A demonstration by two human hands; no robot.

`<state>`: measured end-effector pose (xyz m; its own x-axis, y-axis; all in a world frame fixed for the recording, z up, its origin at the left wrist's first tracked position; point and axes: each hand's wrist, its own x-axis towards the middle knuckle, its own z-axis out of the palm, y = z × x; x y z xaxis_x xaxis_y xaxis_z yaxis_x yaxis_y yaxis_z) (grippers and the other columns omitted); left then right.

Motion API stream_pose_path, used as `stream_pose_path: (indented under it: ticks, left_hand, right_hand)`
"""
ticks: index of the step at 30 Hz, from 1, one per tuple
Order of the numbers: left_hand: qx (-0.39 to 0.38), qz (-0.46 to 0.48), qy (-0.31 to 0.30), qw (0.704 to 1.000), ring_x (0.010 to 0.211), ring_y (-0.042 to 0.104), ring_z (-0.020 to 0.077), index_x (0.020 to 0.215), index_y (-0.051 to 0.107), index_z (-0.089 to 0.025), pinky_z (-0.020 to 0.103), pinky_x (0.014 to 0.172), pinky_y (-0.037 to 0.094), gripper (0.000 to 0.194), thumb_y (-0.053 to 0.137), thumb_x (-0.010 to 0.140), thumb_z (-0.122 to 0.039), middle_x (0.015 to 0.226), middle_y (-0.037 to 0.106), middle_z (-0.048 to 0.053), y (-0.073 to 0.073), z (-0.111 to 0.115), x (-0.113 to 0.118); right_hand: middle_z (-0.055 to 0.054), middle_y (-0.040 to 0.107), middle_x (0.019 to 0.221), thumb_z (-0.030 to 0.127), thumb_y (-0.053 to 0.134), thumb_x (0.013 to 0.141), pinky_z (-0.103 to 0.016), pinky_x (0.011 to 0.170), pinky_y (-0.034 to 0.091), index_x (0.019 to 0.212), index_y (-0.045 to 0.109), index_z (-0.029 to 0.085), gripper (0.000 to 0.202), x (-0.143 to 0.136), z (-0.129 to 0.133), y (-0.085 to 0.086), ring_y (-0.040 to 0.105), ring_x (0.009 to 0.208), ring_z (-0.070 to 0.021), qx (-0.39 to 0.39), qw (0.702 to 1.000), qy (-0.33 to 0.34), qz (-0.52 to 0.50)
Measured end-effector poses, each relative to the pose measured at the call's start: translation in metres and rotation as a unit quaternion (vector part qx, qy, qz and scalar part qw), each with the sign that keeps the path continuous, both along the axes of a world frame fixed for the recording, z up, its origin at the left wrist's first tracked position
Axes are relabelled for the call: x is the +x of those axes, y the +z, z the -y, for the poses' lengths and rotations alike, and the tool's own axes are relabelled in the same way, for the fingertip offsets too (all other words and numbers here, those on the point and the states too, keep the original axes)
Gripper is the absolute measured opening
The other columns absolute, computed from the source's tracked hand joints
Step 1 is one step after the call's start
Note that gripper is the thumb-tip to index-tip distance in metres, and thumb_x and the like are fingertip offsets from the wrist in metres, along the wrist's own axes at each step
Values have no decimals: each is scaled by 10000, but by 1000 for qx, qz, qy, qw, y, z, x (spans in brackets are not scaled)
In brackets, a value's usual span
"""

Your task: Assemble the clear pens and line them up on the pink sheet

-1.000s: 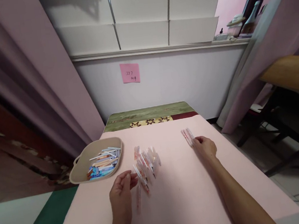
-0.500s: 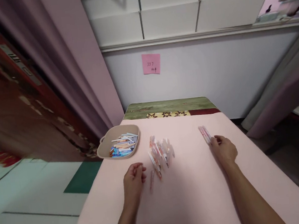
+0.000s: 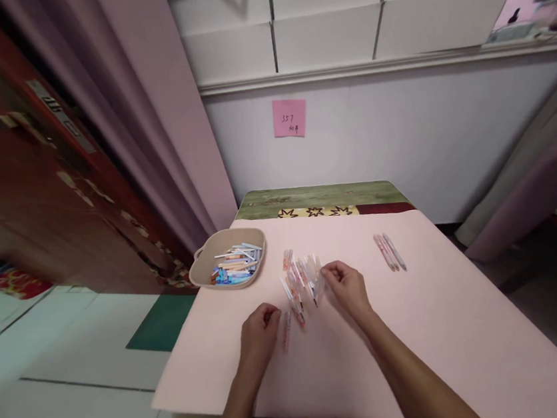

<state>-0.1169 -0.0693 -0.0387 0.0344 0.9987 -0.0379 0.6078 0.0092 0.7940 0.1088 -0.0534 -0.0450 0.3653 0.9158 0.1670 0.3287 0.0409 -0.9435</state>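
A loose pile of pens (image 3: 299,280) with white, pink and clear barrels lies mid-table. At the pile's right edge, my right hand (image 3: 348,288) pinches a pale pen (image 3: 320,289) between thumb and fingers. My left hand (image 3: 262,331) hovers at the pile's lower left with its fingers curled closed; whether they hold anything is hidden. Close by its fingertips is a single pinkish pen (image 3: 287,330), slightly blurred. Apart on the right side, several pens (image 3: 389,252) lie side by side in a slanted row.
A beige basket (image 3: 202,271) holding many blue, white and orange pens stands at the table's left edge. Pink paper (image 3: 447,324) covers the table, with a green patterned strip (image 3: 317,196) at the back. A pink note (image 3: 289,118) is stuck on the wall.
My right hand has let go of the pens in the right-hand row and moved left to the pile, onto a pale pen. My left hand stays by the pile, its fingers more curled.
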Motion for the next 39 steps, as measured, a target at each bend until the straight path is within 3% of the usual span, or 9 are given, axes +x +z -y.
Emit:
stream_pose_path:
  ticks: [4,6,13,17,22,26,35,39]
  left_hand:
    - [11,-7,6,1000,567,564,159,700,614,-213,265,580,397,161,534,761,-339,615,620,-10,-4,-1,-4]
    - [11,-18,12,1000,590,568,159,698,616,-213,267,597,400,133,542,751,-310,646,633,-6,-3,-4,-1]
    - [36,-77,1,996,682,573,143,720,621,-202,253,663,406,56,566,728,-208,770,644,8,9,-29,30]
    - [15,-120,4,993,743,574,158,767,624,-194,255,663,385,60,590,733,-229,791,634,17,6,-49,43]
    - [-6,-142,-22,990,851,589,200,1058,627,-181,271,709,392,456,706,660,-388,948,624,59,1,-71,44]
    - [-25,-149,-47,987,912,598,222,1100,636,-188,263,732,403,641,789,536,-455,987,623,65,0,-82,42]
    - [-48,-133,-4,990,814,622,194,850,667,-183,248,646,387,266,711,603,-271,828,677,37,-4,-80,54]
    - [-63,-135,25,989,722,632,202,737,664,-184,266,589,360,126,643,658,-280,713,687,47,-2,-78,58]
  right_hand:
    - [-28,654,663,469,576,763,-255,597,431,802,676,151,335,25,-16,-16,555,602,-163,-9,991,-131,-7]
    - [-25,646,646,473,562,774,-255,594,429,806,677,148,347,30,-15,-24,547,596,-163,-8,988,-155,1]
    - [5,600,592,478,524,809,-231,566,416,796,687,159,358,11,-5,-25,506,546,-136,19,994,-101,30]
    - [2,614,604,467,535,817,-232,570,419,804,682,161,340,11,-6,-22,519,548,-140,15,996,-87,23]
    - [4,614,613,464,539,821,-231,579,425,816,680,160,335,14,-6,-18,520,556,-139,21,996,-85,7]
    - [18,596,590,463,555,812,-224,566,418,800,678,167,321,13,-7,-15,509,538,-129,27,996,-82,1]
    - [9,597,599,475,553,807,-230,562,420,802,682,164,337,13,-6,-14,499,541,-132,27,997,-69,-13]
    - [11,597,590,471,550,808,-227,550,411,792,683,165,334,12,-5,-12,502,536,-131,27,997,-71,-13]
